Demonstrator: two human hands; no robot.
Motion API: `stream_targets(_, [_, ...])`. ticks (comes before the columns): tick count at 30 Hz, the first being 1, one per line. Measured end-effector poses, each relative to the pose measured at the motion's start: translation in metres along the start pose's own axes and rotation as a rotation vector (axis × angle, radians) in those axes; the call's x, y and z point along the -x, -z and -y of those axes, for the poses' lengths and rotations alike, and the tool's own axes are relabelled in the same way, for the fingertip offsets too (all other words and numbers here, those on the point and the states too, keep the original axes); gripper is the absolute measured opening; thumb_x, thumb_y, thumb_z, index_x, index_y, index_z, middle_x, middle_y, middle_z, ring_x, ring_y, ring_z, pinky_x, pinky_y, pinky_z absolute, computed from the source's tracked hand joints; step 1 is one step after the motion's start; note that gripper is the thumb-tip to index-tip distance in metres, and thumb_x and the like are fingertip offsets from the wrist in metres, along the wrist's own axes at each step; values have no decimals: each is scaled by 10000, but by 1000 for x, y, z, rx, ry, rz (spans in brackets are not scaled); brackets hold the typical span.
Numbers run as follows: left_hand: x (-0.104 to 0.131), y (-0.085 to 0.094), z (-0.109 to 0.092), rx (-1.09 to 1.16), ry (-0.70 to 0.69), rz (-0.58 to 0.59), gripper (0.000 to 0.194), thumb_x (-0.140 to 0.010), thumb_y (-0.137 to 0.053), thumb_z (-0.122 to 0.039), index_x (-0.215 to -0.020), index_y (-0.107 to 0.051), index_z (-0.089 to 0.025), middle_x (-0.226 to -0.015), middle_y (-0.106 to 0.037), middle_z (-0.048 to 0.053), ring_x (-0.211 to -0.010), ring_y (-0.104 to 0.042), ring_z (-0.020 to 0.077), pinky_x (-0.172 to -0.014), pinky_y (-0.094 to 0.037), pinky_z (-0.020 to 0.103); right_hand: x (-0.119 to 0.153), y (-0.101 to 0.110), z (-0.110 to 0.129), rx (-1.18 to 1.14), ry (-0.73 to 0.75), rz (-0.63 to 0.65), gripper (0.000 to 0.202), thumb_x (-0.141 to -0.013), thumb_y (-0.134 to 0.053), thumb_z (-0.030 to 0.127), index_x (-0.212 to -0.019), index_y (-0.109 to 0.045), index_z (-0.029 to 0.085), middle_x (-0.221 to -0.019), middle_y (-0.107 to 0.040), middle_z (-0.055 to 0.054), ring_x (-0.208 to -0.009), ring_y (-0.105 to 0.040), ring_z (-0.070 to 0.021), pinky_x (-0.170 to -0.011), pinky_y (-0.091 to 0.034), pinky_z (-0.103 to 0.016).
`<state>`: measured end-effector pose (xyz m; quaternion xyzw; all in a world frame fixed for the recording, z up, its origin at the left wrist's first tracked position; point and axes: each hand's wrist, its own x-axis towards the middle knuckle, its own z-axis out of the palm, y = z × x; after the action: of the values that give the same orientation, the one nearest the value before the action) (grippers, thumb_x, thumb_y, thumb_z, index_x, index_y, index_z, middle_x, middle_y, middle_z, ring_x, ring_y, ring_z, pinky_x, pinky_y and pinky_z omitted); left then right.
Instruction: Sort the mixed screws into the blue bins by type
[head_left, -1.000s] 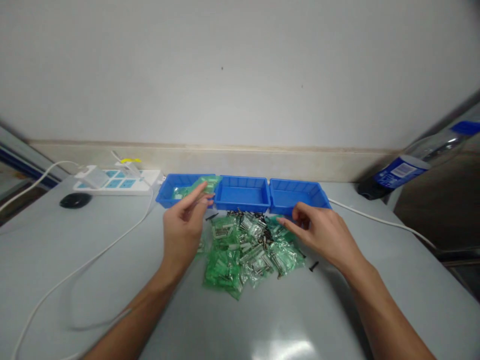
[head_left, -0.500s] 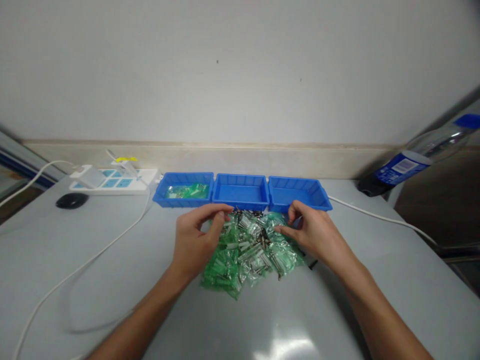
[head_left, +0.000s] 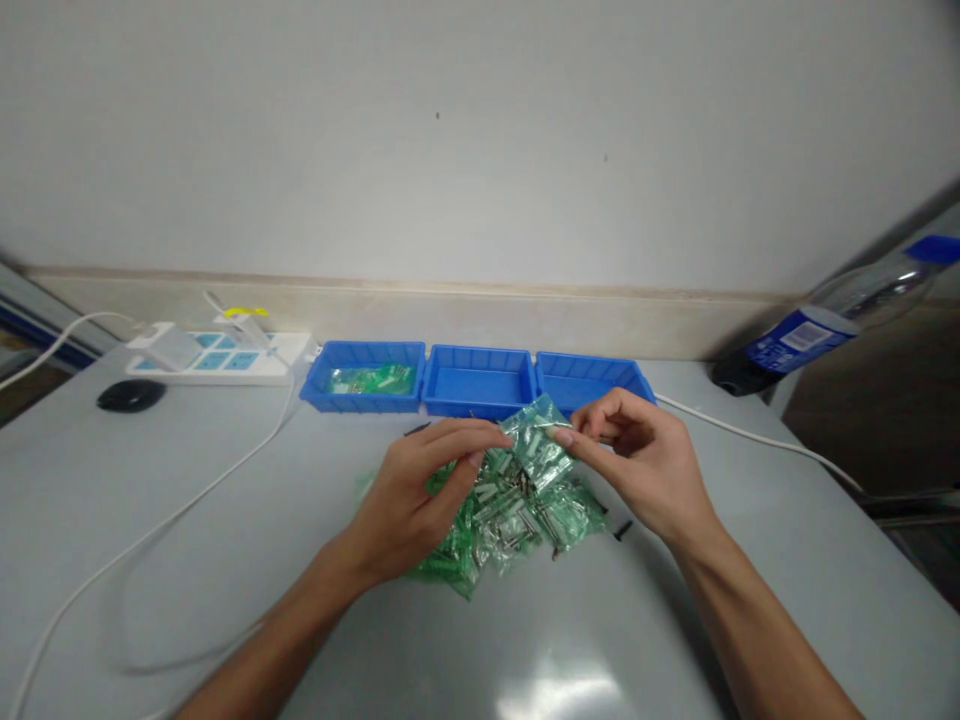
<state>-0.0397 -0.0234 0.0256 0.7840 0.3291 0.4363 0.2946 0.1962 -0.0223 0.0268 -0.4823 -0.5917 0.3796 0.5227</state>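
Note:
A small clear green-tinted plastic bag (head_left: 541, 460) with metal pieces in it is raised above the pile. My right hand (head_left: 649, 455) pinches it by its right edge between thumb and fingers. To the left, my left hand (head_left: 420, 490) has its fingers stretched out, the fingertips at the bag's left edge; whether they touch it I cannot tell. Beneath both hands lies a pile of similar bags (head_left: 510, 530), partly hidden by my left hand. Small dark screws or pins show among them, and one dark screw-like piece (head_left: 622, 531) lies to the right.
Three blue bins stand in a row behind the pile: the left bin (head_left: 360, 403) holds green bags, beside the middle bin (head_left: 480, 408) and the right bin (head_left: 592, 368). Around them are a power strip (head_left: 289, 372), a black mouse (head_left: 131, 396), white cables and a leaning cola bottle (head_left: 799, 338).
My right hand has picked up a green-tinted bag from the pile and raised it. My left hand has moved right, towards that bag.

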Motion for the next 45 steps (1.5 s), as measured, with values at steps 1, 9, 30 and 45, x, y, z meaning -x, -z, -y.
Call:
stream_targets(1, [0,0,0,17,-4,33,262,-960,-522,-119,-1085,-733,-213,-1078,-768,45,-1029,-705,163,-935,-534,307,1,-3,0,-29,3,-13,341,-723,-850,274,-668,-523,195,-710,-626,7,-632,-579,-105,-593,-484,-242])
stream_targets(9, [1,-1,-4,70,11,87,193,-912,-608,-167,-1003,-776,-197,-901,-789,59,-809,-720,181,-747,-547,312,6,-15,1,-209,-94,82,310,-738,-838,252,-709,-535,189,-890,-716,-48,-679,-655,-111,-578,-535,-227])
stream_targets(30, [-4,10,40,347,369,-608,441,-878,-675,-234,-1317,-665,-190,-1290,-698,124,-1165,-686,260,-1016,-585,403,2,29,-15,811,-35,603,483,-641,-887,464,-762,-482,232,-636,-554,60,-554,-457,-127,-509,-289,-267])
stream_targets(45, [-1,-2,1,106,247,-217,166,-962,-583,-251,-1086,-677,-194,-964,-762,50,-897,-728,179,-845,-589,302,1,17,-11,-39,-222,438,365,-811,-795,345,-952,-477,233,-609,-419,100,-517,-380,-72,-460,-333,-216])
